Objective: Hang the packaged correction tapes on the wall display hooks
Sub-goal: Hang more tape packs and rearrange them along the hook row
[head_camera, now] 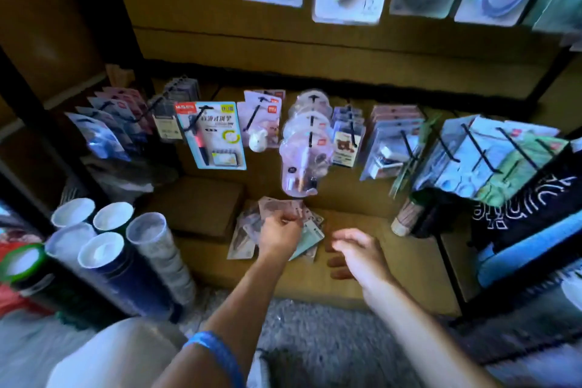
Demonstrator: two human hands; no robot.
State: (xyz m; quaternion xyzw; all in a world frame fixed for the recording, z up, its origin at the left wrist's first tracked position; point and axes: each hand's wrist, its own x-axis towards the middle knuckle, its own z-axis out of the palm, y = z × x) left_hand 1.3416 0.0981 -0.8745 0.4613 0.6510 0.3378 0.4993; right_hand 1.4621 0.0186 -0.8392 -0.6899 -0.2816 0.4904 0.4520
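A loose pile of packaged correction tapes [244, 241] lies on a cardboard box [393, 264] below the wall display. My left hand [278, 231] rests on the pile with its fingers closed on the top pink package [277, 206]. My right hand [359, 250] hovers to the right of the pile, fingers spread, holding nothing. Just above the pile, a row of round clear packages [302, 148] hangs on a black hook [311, 135]. More packages fill hooks to either side, among them a blue-carded one [214, 135].
Several rolled paper tubes [104, 239] stand upright at the left. A smaller brown box [201, 208] sits left of the pile. Black hooks with blister packs [482, 161] jut out at the right, above dark fabric [529, 208]. Grey carpet [315, 334] lies below.
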